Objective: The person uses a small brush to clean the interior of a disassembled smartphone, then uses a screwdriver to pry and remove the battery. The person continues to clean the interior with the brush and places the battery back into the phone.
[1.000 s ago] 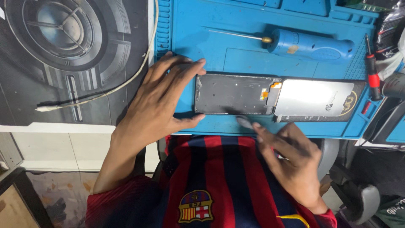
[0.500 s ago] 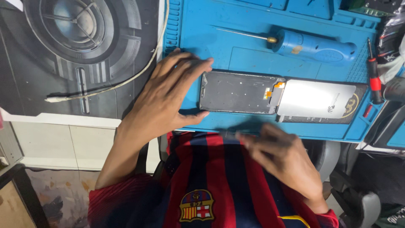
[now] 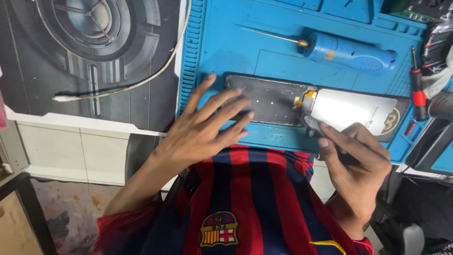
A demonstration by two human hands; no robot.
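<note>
Since the earlier frame our right hand (image 3: 356,163) has come up from the mat's near edge and now sets a dark thin tool (image 3: 314,123) against the opened phone (image 3: 311,105), at the seam between its two halves. Fingers are pinched shut on the tool; its far end is hidden in the palm, so we cannot tell what kind it is.

Our left hand (image 3: 205,130) stays flat with fingers spread, not gripping, pressing down on the left end of the dark frame half (image 3: 269,99). It covers that corner.

On the right the silver half (image 3: 354,109) lies flush against the frame half, with a small orange flex piece (image 3: 306,97) at the joint. Both halves lie flat on the blue work mat (image 3: 226,52), along its near edge.

Beyond the phone lies a blue rotary tool (image 3: 351,53), its thin bit pointing left, apart from the phone. A red-handled screwdriver (image 3: 417,87) lies at the mat's right edge. Left of the mat, a white cable (image 3: 127,85) curves across a dark printed pad (image 3: 56,56). Our striped red and blue shirt (image 3: 250,203) fills the foreground.
</note>
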